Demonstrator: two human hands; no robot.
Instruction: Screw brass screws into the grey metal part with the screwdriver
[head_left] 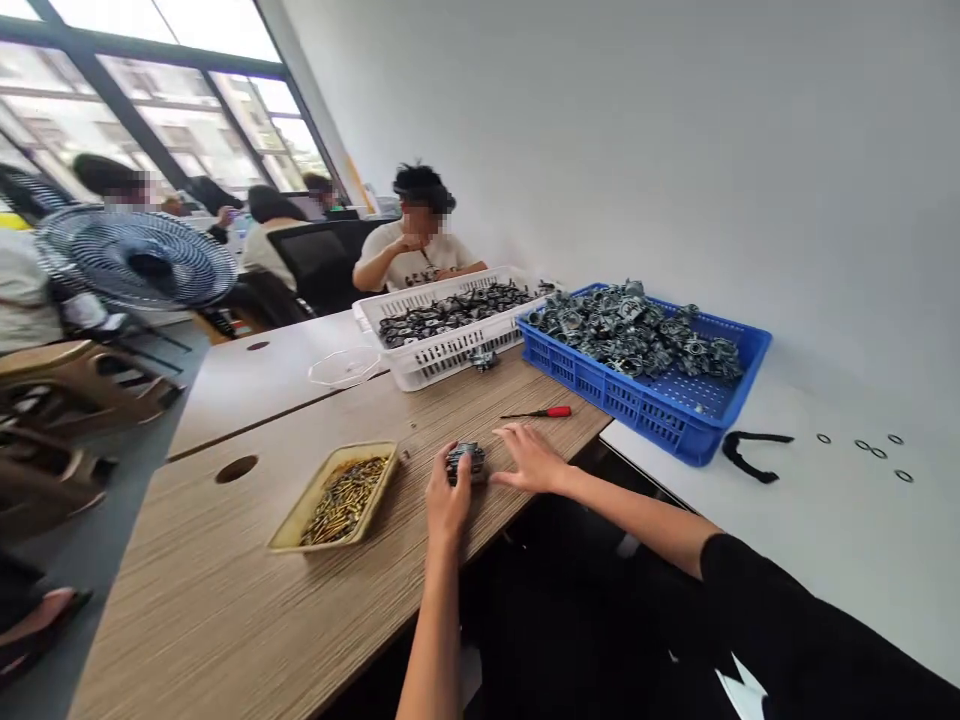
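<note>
On the bench (187, 580), left grip (448, 502) closed round part (477, 459); right grip (531, 461) loosely open, empty. Best brace part flat against bench, steady pressure.

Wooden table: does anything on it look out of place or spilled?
A lone metal part sits beside the white basket, outside the blue crate of similar-looking ones. Small bits near the yellow tray may have spilled.
</note>
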